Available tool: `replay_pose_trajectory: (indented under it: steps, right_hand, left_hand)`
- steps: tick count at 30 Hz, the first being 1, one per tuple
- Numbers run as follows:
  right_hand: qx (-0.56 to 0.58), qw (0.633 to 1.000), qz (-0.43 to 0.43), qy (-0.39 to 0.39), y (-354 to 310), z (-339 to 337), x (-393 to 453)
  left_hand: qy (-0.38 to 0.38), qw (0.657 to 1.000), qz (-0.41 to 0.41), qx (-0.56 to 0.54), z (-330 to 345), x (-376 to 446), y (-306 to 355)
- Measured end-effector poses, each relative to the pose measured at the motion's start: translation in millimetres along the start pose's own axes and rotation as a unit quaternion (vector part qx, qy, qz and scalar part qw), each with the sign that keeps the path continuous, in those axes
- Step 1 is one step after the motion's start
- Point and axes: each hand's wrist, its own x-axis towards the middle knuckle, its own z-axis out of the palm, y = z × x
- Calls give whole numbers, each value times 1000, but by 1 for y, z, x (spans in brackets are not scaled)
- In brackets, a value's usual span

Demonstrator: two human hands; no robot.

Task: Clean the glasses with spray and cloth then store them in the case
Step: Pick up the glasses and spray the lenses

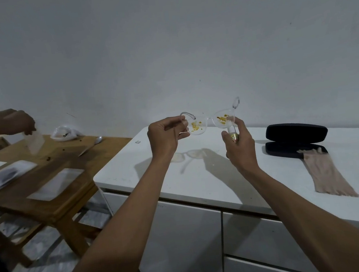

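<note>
Hands [165, 137] hold glasses [208, 121] (smeared) above counter edge [135, 184].

One wide view sits on my head, looking forward and down over both my outstretched forearms. My fingers [178, 126] lie near the middle, at arm's reach; beyond them rises the wall [163, 37], beneath them the desk [200, 178].
</note>
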Motion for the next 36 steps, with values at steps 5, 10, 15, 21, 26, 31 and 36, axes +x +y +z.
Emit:
replay_pose_trajectory:
  steps: [5, 10, 15, 21, 26, 31, 36]
  right_hand:
    - [-43, 998, -22, -37, -4, 7, -9]
    - [-52, 996, -43, -57, -13, 26, -17]
    - [-32, 997, -37, -52, -21, 42, -20]
    - [-8, 998, -29, -55, -25, 51, -17]
    - [-4, 998, -29, -58, -24, 54, -19]
    - [5, 999, -17, -52, -22, 60, -21]
    - [-15, 997, -24, -71, -19, 56, -25]
  left_hand:
    - [-3, 1000, 5, -4, 1, 1, 4]
    - [-3, 1000, 6, 4, 5, 0, 6]
    - [-3, 1000, 5, 6, 5, -1, 9]
    - [-8, 1000, 5, -5, 4, -2, 11]
    - [-9, 1000, 9, 11, 4, -4, 8]
    - [-5, 1000, 7, 18, 2, -5, 8]
    - [-2, 1000, 11, 17, -2, -6, 10]
